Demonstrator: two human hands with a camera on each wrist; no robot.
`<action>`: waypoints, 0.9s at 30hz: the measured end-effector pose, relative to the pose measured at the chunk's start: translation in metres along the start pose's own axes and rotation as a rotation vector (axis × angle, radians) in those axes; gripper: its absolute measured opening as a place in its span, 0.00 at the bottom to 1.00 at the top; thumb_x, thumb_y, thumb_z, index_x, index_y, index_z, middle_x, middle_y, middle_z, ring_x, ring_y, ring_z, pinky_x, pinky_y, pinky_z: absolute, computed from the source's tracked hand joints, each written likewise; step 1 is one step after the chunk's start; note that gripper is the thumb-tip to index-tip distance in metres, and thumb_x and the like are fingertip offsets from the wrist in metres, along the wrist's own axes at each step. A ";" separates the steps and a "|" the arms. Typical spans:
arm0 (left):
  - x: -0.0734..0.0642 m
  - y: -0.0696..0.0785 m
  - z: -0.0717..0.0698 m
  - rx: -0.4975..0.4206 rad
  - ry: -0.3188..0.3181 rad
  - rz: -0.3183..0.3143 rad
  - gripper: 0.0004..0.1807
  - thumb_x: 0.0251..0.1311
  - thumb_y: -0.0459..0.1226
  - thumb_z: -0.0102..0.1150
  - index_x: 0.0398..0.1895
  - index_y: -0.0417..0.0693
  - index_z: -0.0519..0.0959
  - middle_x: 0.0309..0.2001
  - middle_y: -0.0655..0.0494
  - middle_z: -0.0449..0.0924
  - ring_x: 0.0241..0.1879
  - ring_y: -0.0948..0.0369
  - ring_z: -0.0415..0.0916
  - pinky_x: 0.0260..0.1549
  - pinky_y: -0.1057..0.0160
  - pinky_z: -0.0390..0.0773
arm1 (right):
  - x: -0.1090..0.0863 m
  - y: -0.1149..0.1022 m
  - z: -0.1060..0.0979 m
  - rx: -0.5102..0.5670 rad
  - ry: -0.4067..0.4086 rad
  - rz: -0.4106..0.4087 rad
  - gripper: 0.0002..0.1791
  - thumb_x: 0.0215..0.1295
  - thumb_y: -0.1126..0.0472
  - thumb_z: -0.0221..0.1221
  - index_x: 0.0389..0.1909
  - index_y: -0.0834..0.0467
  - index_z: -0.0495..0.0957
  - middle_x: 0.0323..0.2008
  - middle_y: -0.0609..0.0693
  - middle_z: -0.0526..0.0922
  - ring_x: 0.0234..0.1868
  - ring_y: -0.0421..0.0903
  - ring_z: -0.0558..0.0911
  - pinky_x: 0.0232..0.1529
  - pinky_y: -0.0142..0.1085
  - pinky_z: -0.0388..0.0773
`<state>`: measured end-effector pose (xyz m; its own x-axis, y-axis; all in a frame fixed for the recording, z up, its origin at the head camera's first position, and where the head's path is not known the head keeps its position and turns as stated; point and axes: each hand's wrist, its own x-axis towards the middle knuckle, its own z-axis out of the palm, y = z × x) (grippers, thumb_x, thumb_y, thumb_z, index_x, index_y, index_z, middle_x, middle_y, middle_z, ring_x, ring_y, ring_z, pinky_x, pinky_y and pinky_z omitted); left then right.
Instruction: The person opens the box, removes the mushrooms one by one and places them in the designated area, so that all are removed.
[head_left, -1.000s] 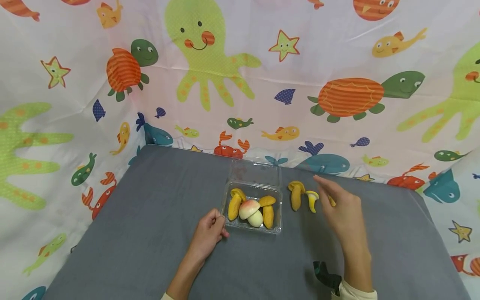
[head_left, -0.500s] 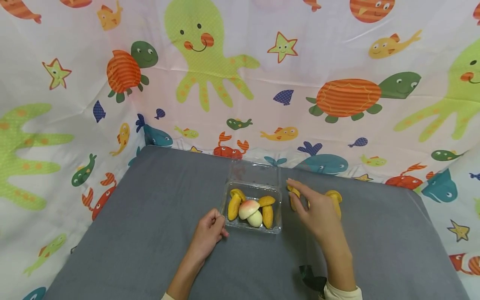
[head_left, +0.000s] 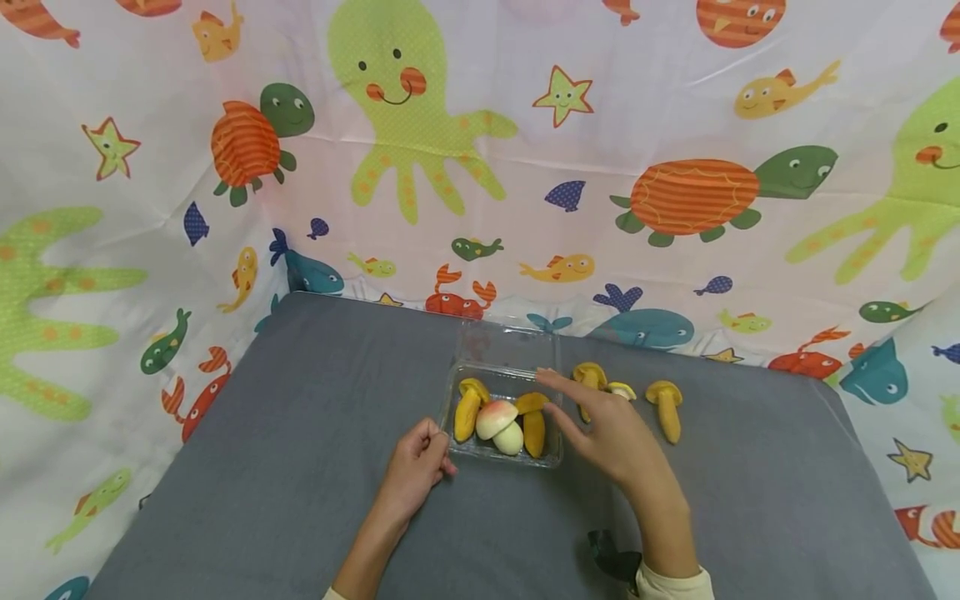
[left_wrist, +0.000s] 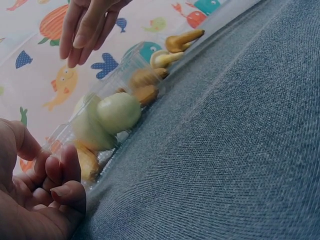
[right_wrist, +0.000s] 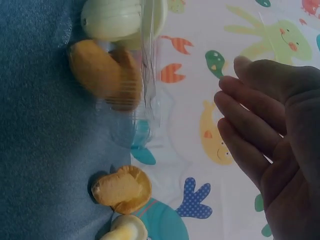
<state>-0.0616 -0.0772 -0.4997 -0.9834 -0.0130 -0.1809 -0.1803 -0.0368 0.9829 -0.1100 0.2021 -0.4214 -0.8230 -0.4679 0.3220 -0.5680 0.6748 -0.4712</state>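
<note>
A clear plastic box [head_left: 557, 450] with its lid [head_left: 510, 343] folded back lies on the grey cloth. Inside are a yellow toy mushroom [head_left: 466, 417], a white mushroom with a reddish cap [head_left: 507, 435] and a brownish-yellow mushroom [head_left: 534, 435]. My left hand [head_left: 416, 462] pinches the box's front left corner, fingers curled, as the left wrist view shows too. Above the box's right side hovers my right hand [head_left: 611, 433], fingers extended and nothing between them. In the right wrist view its fingers [right_wrist: 245, 125] are apart from the mushrooms.
Right of the box, three more mushrooms lie on the cloth: a yellow one [head_left: 590, 375], a smaller one with a pale underside [head_left: 621, 390], partly behind the right hand, and another yellow one [head_left: 666, 408]. A sea-animal printed curtain [head_left: 525, 217] rises behind and along the sides.
My right hand has moved left from over the loose mushrooms to the box's right side, uncovering the rightmost mushroom. The left hand and the box have stayed in place.
</note>
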 end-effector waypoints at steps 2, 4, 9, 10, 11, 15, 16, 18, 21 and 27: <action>0.000 0.000 0.000 0.001 -0.003 -0.003 0.12 0.74 0.31 0.50 0.28 0.43 0.69 0.24 0.49 0.75 0.28 0.54 0.82 0.23 0.70 0.70 | 0.000 -0.002 0.001 0.006 -0.030 0.005 0.28 0.72 0.58 0.68 0.71 0.51 0.78 0.67 0.49 0.82 0.14 0.28 0.56 0.22 0.30 0.69; 0.000 0.000 0.000 0.001 -0.002 -0.004 0.12 0.74 0.31 0.50 0.28 0.43 0.69 0.24 0.49 0.75 0.28 0.54 0.82 0.23 0.70 0.70 | 0.001 -0.004 0.002 0.013 -0.045 0.002 0.27 0.72 0.58 0.68 0.71 0.50 0.78 0.68 0.48 0.81 0.15 0.28 0.61 0.25 0.31 0.73; 0.000 0.001 0.000 -0.003 0.005 -0.003 0.11 0.74 0.31 0.50 0.28 0.43 0.68 0.24 0.49 0.74 0.28 0.54 0.82 0.24 0.70 0.70 | 0.004 -0.009 0.005 0.039 -0.056 -0.039 0.28 0.71 0.57 0.69 0.70 0.49 0.78 0.67 0.47 0.82 0.22 0.28 0.73 0.35 0.35 0.84; 0.000 0.001 0.000 -0.004 0.004 -0.003 0.11 0.74 0.30 0.50 0.28 0.43 0.68 0.24 0.49 0.74 0.28 0.54 0.82 0.24 0.70 0.70 | 0.004 -0.010 0.006 0.045 -0.057 -0.049 0.28 0.71 0.57 0.69 0.70 0.49 0.78 0.67 0.47 0.82 0.24 0.28 0.75 0.37 0.36 0.85; 0.000 0.001 0.000 -0.004 0.005 -0.003 0.11 0.73 0.30 0.50 0.28 0.43 0.68 0.24 0.49 0.74 0.28 0.54 0.82 0.23 0.70 0.70 | 0.004 -0.012 0.007 0.048 -0.056 -0.060 0.28 0.70 0.58 0.70 0.70 0.49 0.78 0.66 0.47 0.82 0.27 0.29 0.78 0.40 0.38 0.86; 0.000 0.000 0.000 -0.003 0.005 -0.005 0.11 0.74 0.31 0.51 0.29 0.44 0.68 0.24 0.49 0.75 0.28 0.53 0.82 0.24 0.69 0.71 | 0.006 -0.015 0.013 0.082 -0.045 -0.103 0.29 0.68 0.61 0.71 0.70 0.51 0.79 0.66 0.49 0.83 0.36 0.35 0.85 0.42 0.40 0.87; 0.000 0.000 0.000 -0.003 0.004 -0.006 0.11 0.74 0.32 0.51 0.29 0.44 0.69 0.25 0.49 0.75 0.29 0.53 0.82 0.24 0.69 0.72 | 0.006 -0.016 0.015 0.087 -0.044 -0.107 0.29 0.67 0.62 0.71 0.70 0.51 0.79 0.65 0.49 0.83 0.39 0.37 0.87 0.42 0.40 0.87; 0.000 0.001 0.000 0.001 0.004 -0.007 0.11 0.74 0.32 0.51 0.29 0.44 0.69 0.25 0.49 0.75 0.29 0.52 0.83 0.24 0.69 0.72 | 0.008 -0.017 0.017 0.105 -0.048 -0.114 0.30 0.66 0.63 0.72 0.69 0.51 0.80 0.65 0.50 0.83 0.44 0.41 0.89 0.42 0.41 0.87; 0.001 0.002 0.000 0.001 0.002 -0.011 0.12 0.75 0.31 0.50 0.29 0.43 0.68 0.24 0.49 0.74 0.29 0.52 0.83 0.23 0.70 0.70 | 0.010 -0.019 0.020 0.113 -0.066 -0.109 0.30 0.66 0.64 0.72 0.69 0.51 0.80 0.66 0.49 0.82 0.50 0.46 0.90 0.41 0.42 0.87; 0.001 0.001 0.000 -0.002 -0.001 -0.012 0.12 0.74 0.31 0.50 0.28 0.43 0.68 0.23 0.49 0.74 0.28 0.52 0.82 0.22 0.70 0.69 | 0.013 -0.019 0.027 0.092 -0.113 -0.104 0.28 0.68 0.63 0.71 0.69 0.52 0.80 0.67 0.48 0.82 0.56 0.45 0.88 0.40 0.39 0.85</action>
<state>-0.0627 -0.0773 -0.4989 -0.9811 -0.0118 -0.1929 -0.1923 -0.0390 0.9806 -0.1094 0.1681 -0.4304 -0.7515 -0.5969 0.2809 -0.6428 0.5669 -0.5151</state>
